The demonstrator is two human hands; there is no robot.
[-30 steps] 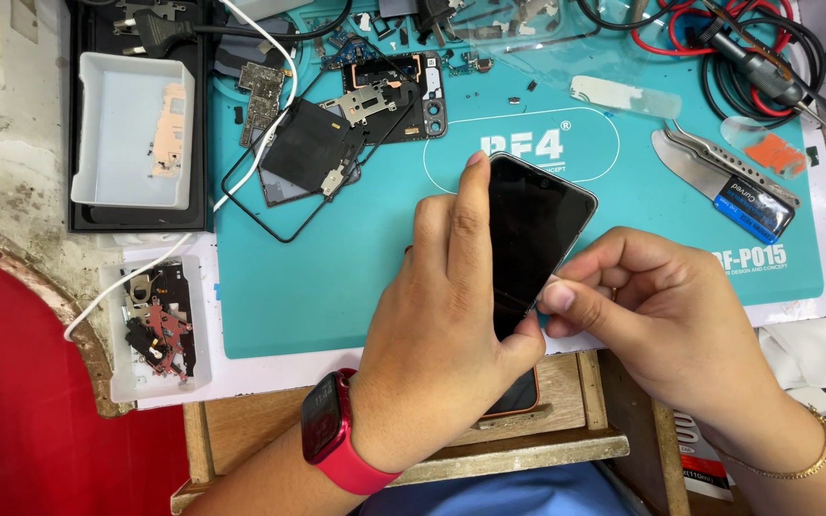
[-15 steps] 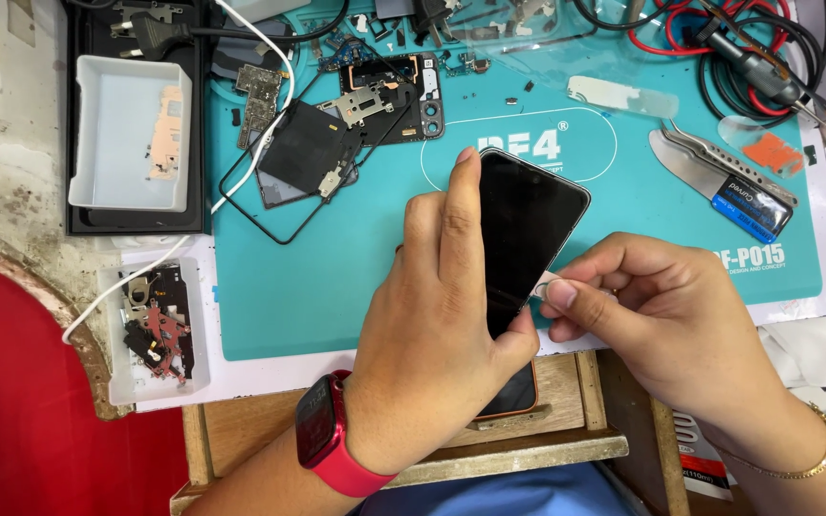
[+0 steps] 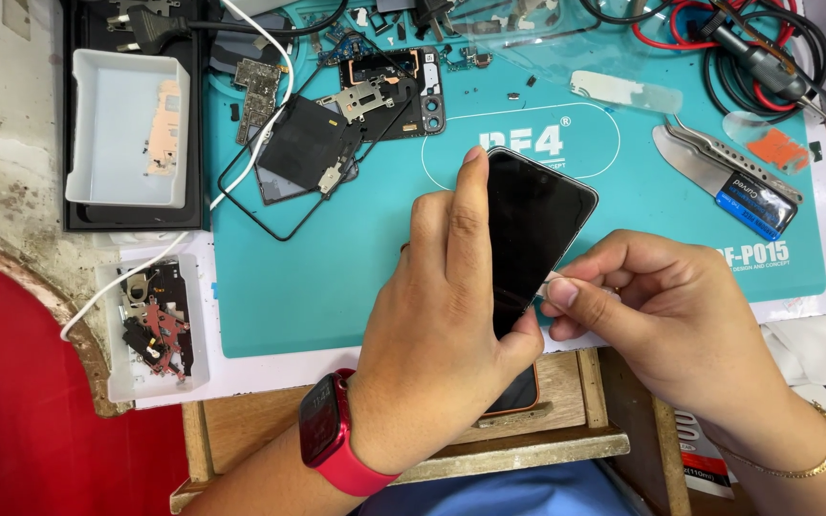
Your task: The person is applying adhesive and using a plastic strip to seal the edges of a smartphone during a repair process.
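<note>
Left hand (image 3: 432, 334) grips black phone (image 3: 532, 229), tilted up over teal mat (image 3: 336, 296) on surface. Right hand (image 3: 662, 325) pinches small white tab (image 3: 554, 281) w/ thumb & forefinger at phone's right edge.

A teal mat (image 3: 336, 296) is spread over a white desk (image 3: 260, 377). A wooden ledge (image 3: 241, 440) is seen along the front edge. A stained, chipped white surface (image 3: 11, 201) is seen at left, edged by a curved rim (image 3: 78, 344), with red (image 3: 11, 411) below it. Even, bright light is cast, with soft shadows. No walls or windows are shown.
</note>
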